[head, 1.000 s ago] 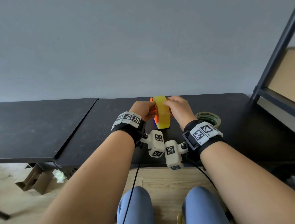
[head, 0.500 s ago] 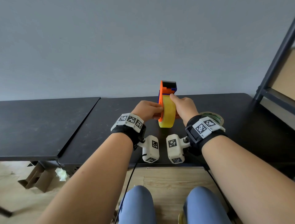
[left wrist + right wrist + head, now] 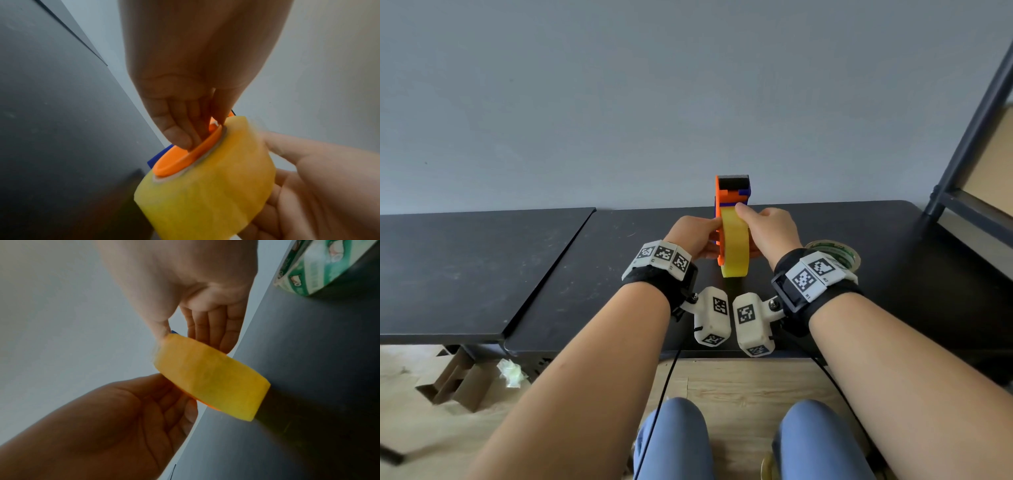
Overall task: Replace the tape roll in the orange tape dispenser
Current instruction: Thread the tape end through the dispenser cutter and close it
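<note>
The orange tape dispenser (image 3: 723,196) stands upright above the black table (image 3: 585,274), its black and blue head on top. A yellow tape roll (image 3: 735,251) sits on its orange hub (image 3: 176,160). My left hand (image 3: 709,236) grips the dispenser from the left, fingers on the hub flange. My right hand (image 3: 750,222) holds the yellow roll (image 3: 211,379) from the right, thumb on its top rim and fingers against its far side. The left wrist view shows the same roll (image 3: 205,191) close up, seated over the hub.
A green-printed tape roll (image 3: 837,250) lies flat on the table just behind my right wrist, also in the right wrist view (image 3: 320,267). A dark metal shelf frame (image 3: 962,144) rises at the right. Cardboard (image 3: 455,380) lies on the floor under the table's left part.
The dispenser with the yellow roll was turned from lying low between my hands to standing with its head up. Both hands kept hold; since half a second ago little has moved.
</note>
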